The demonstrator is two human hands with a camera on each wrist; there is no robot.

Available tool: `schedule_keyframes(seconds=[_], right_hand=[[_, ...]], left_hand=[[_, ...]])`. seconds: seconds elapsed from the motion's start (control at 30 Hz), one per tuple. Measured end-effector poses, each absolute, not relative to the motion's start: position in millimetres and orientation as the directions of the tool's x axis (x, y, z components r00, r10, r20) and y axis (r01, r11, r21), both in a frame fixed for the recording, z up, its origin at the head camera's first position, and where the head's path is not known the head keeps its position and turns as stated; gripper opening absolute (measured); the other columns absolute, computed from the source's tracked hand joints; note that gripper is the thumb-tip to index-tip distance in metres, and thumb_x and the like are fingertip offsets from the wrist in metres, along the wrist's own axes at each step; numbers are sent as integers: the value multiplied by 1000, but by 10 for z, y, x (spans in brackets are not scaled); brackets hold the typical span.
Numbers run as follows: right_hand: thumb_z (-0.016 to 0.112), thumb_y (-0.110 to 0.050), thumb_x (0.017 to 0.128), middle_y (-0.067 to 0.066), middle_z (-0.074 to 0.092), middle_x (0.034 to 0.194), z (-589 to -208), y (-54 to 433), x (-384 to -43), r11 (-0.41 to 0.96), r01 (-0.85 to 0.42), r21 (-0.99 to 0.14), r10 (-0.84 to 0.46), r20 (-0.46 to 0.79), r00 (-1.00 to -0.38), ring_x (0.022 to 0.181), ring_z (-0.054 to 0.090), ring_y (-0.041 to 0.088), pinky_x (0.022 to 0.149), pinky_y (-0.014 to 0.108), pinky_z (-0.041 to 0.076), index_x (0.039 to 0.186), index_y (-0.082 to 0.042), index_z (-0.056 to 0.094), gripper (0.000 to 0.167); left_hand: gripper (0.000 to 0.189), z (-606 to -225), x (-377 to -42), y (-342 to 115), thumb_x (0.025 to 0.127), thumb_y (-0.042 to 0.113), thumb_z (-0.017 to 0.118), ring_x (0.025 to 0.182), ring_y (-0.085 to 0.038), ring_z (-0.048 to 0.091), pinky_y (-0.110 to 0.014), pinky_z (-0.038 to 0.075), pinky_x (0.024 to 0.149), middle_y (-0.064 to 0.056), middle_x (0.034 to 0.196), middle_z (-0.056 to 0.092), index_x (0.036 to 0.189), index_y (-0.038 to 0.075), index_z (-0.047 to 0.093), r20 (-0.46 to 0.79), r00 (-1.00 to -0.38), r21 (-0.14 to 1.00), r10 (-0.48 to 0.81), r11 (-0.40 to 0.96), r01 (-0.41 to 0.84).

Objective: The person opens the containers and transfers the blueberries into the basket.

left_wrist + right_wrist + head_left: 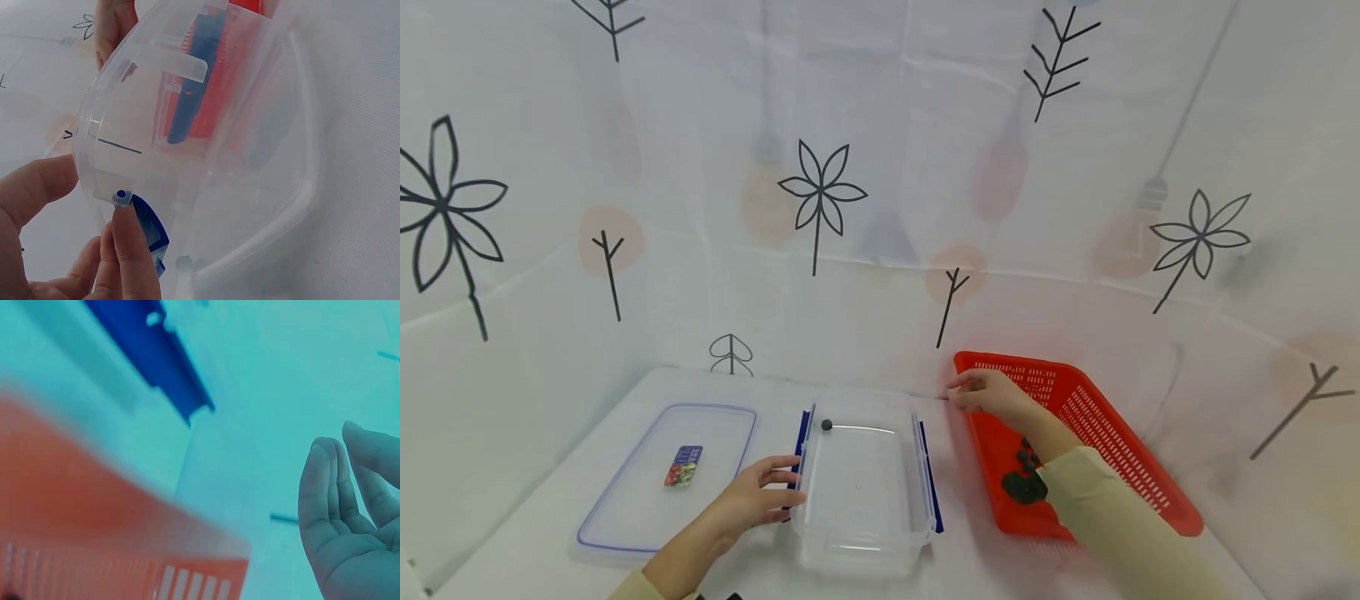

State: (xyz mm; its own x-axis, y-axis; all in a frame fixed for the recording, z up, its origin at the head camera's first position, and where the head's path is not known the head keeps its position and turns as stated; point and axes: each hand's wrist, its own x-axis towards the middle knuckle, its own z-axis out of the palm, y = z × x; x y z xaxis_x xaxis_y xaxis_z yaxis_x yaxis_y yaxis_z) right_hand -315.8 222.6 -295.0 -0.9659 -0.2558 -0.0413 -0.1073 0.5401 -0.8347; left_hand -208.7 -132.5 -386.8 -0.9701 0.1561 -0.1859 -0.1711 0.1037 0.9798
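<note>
My left hand (752, 500) is at the left side of a clear plastic food box (857, 492), its fingertips touching the wall by the blue side latch (802, 446). Up close in the left wrist view, the thumb meets the rim and a forefinger lies against the blue latch (147, 222). A small dark round thing, like a blueberry (826, 425), lies in the box's far left corner. Over the far left rim of a red basket (1120, 442) is my right hand (988, 393). Its fingers (315, 481) are loosely bent with nothing between them.
Left of the box lies its clear lid (625, 492) with a blue edge and a fruit label (683, 465). Inside the basket are several small dark round things (1024, 456) and a dark green lump (1024, 488), partly behind the right sleeve. A patterned white cloth (865, 308) hangs behind.
</note>
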Motion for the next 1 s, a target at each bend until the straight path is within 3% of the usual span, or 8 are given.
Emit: schedule_keyframes(seconds=[0.17, 0.53, 1.0], right_hand=[[64, -12, 88, 14, 62, 97, -3006, 1988, -3181, 524, -114, -844, -276, -42, -960, 85, 62, 22, 84, 38, 51, 111, -3, 61, 25], [61, -10, 90, 11, 63, 95, -3070, 1518, -3234, 476, -88, -875, -315, -76, -946, 86, 63, 23, 85, 37, 52, 111, -4, 61, 22], [61, -11, 90, 17, 62, 100, -3191, 1122, -3238, 427, -68, -902, -370, -106, -923, 84, 63, 21, 89, 39, 49, 110, -4, 62, 21]], left_hand=[[63, -3865, -2098, -1322, 79, 6, 72, 91, -21, 58, -40, 54, 78, -16, 117, 53, 134, -2, 43, -195, -970, 977, 143, 113, -180], [63, -3873, -2097, -1345, 79, 6, 73, 91, -21, 58, -39, 54, 78, -17, 118, 52, 134, -2, 42, -195, -971, 977, 140, 113, -180], [63, -3891, -2103, -1345, 80, 5, 72, 92, -21, 58, -40, 54, 79, -17, 118, 52, 134, -4, 41, -182, -970, 982, 165, 90, -168]])
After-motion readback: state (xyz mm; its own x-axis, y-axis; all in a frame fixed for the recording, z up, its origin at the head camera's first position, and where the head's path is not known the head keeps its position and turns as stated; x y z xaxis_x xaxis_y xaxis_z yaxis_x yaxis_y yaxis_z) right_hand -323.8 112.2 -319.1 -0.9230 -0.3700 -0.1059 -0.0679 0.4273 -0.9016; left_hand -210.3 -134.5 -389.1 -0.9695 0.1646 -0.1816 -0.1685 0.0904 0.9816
